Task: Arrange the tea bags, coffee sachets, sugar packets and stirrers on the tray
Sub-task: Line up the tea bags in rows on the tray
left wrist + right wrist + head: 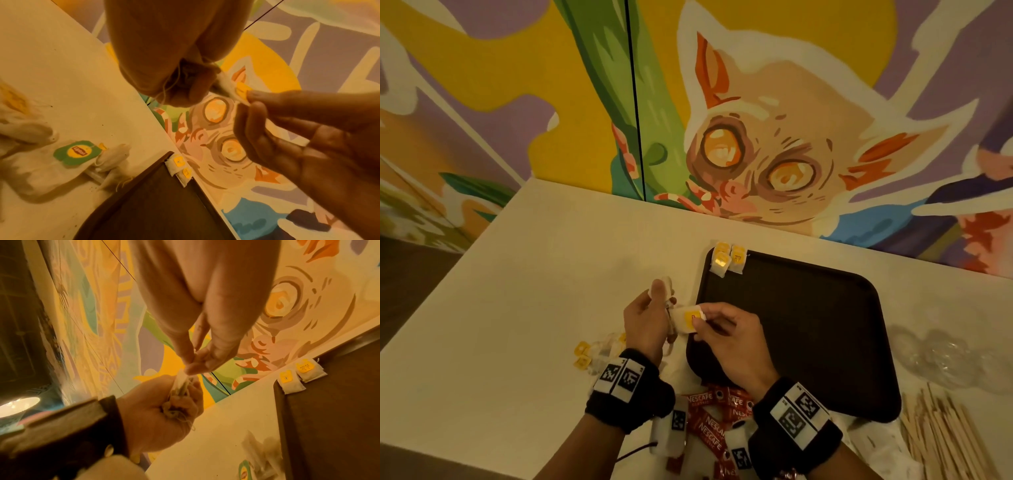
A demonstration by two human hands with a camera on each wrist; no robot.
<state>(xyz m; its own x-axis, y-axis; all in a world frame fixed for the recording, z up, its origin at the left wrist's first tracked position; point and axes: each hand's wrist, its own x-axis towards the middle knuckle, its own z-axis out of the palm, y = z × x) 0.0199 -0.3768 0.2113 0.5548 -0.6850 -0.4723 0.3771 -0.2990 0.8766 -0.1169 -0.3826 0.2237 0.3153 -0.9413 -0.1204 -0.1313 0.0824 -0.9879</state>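
Nearest the viewer, red coffee sachets (709,421) lie loose on the table (517,308) between the wrists, with wooden stirrers (941,435) heaped at the right and spare tea bags (599,349) left of the left wrist. Above these, the left hand (647,322) is closed round a bunch of tea bags (666,291) with tangled strings, while the right hand (726,332) pinches one tea bag (688,320) by its yellow tag end between thumb and fingertips, held over the tray's left rim. Beyond, the dark tray (808,325) carries two placed tea bags (727,262) at its far left corner, overlapping the rim; the rest is bare. The step in hand appears to be separating a single bag from the bunch. It would be done well by drawing the bag away slowly so its string slips free of the others, with the left grip loosened only slightly, then laying it flat beside the two placed bags, tag uppermost and edges aligned.
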